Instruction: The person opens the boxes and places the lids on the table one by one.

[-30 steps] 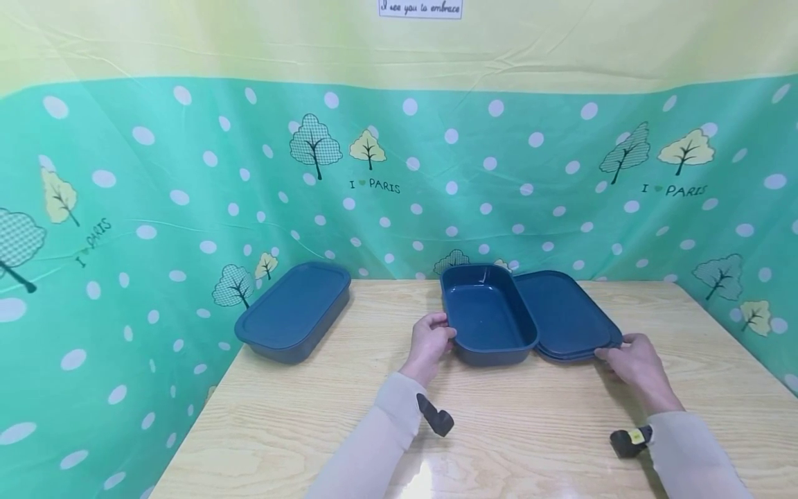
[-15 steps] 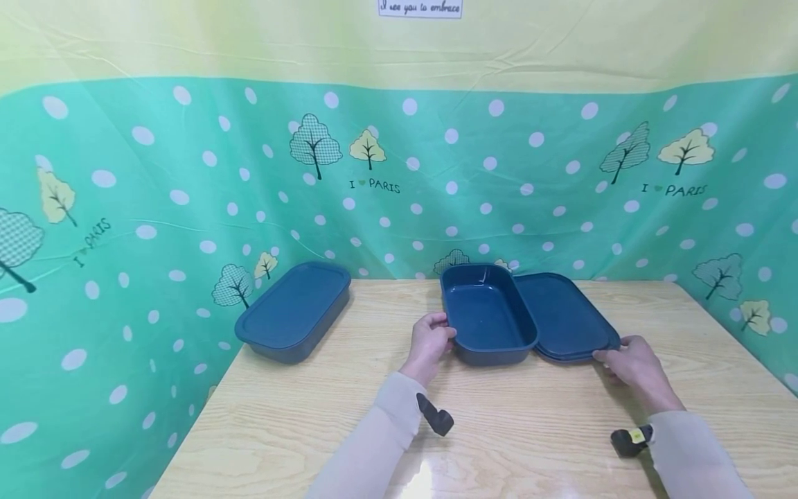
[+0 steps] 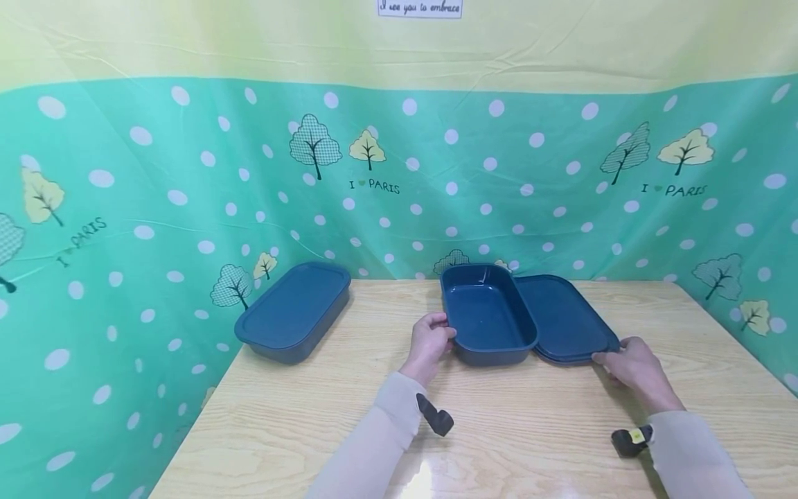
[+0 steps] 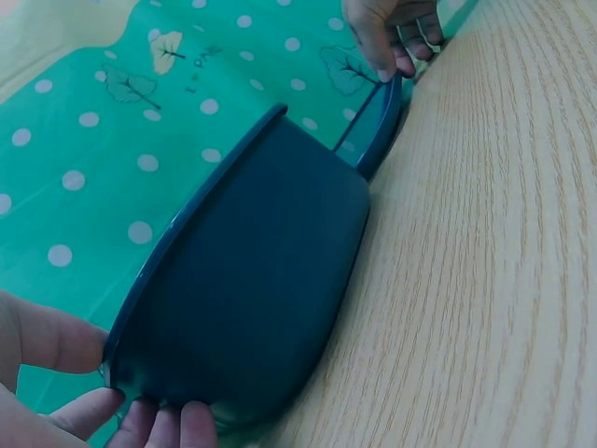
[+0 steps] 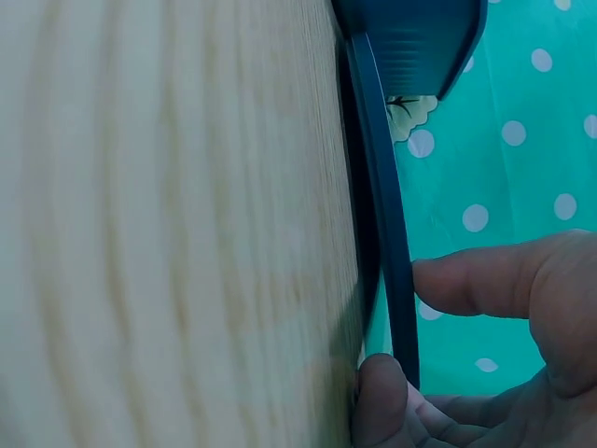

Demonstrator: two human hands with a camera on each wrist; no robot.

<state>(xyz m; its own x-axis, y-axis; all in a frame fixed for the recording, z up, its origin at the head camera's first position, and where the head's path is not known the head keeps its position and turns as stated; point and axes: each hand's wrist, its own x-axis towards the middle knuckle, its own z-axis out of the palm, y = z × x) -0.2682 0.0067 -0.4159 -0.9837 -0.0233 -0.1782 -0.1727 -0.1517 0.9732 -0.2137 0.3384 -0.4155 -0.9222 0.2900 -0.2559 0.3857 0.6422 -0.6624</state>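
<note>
A dark blue rectangular food container (image 3: 489, 319), lidless with its inside showing, stands on the table. My left hand (image 3: 429, 344) holds its left side near the front corner; in the left wrist view the thumb (image 4: 61, 343) is at the rim and the fingers are against the outer wall. Right beside the container is a matching blue lid (image 3: 567, 320). My right hand (image 3: 636, 362) pinches the lid's front right corner, thumb on top and a finger underneath. In the right wrist view, a narrow gap shows between the lid's edge (image 5: 396, 271) and the tabletop.
A second blue container (image 3: 296, 308) with its lid on stands at the table's back left. The wood-grain table (image 3: 511, 430) ends at a green dotted curtain (image 3: 405, 208) behind. Black wrist cameras sit on both sleeves.
The lid has sunk slightly, its far edge coming a little lower, and my right hand has shifted very slightly left with it. The left hand and the container have stayed put.
</note>
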